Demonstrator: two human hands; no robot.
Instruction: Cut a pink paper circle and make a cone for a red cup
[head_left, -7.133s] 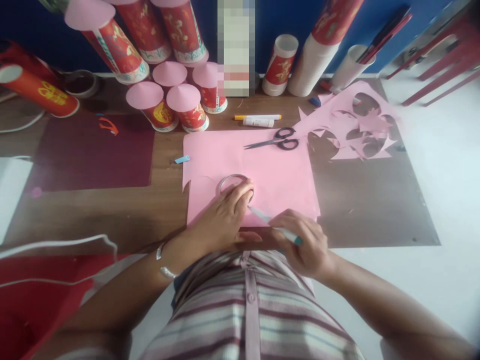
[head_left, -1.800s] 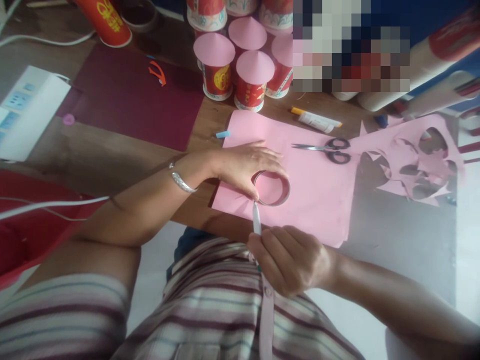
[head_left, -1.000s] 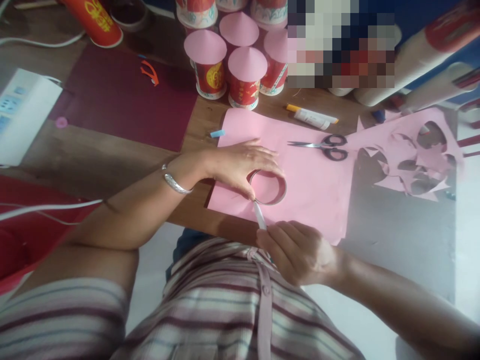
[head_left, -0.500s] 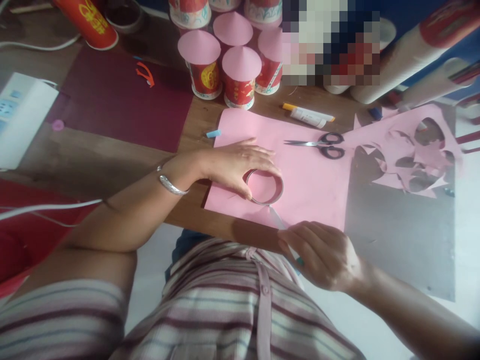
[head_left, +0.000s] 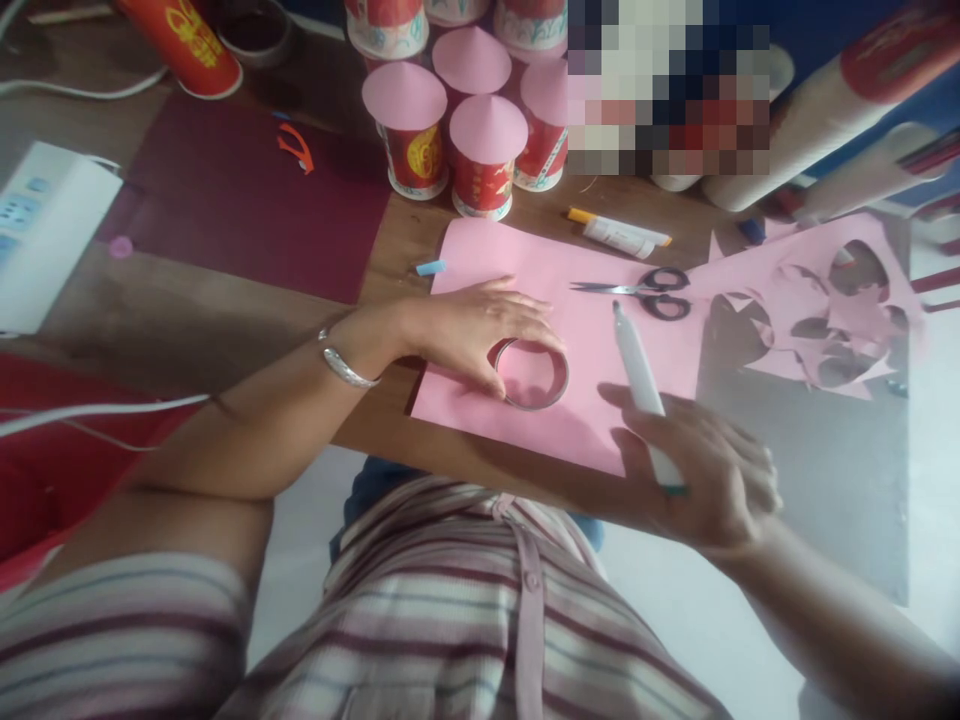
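Observation:
My left hand (head_left: pixel 480 328) presses on a grey ring (head_left: pixel 531 374) that lies on a pink paper sheet (head_left: pixel 585 310), thumb and fingers curved over the ring's left rim. My right hand (head_left: pixel 701 470) is lifted to the right of the ring and grips a white marker (head_left: pixel 637 375) whose tip points away from me, toward the black-handled scissors (head_left: pixel 645 292) lying on the sheet.
Red paper cups with pink cone lids (head_left: pixel 480 150) stand behind the sheet. A glue stick and a yellow-capped pen (head_left: pixel 619 232) lie beside them. Cut pink scraps (head_left: pixel 825 310) cover a grey mat (head_left: pixel 810 480) at right. A maroon sheet (head_left: pixel 247 210) and a white power strip (head_left: pixel 37 235) lie left.
My right hand has lifted the marker from the ring's near edge and swung it right and up, so its tip now points away. The left hand still holds the ring in place.

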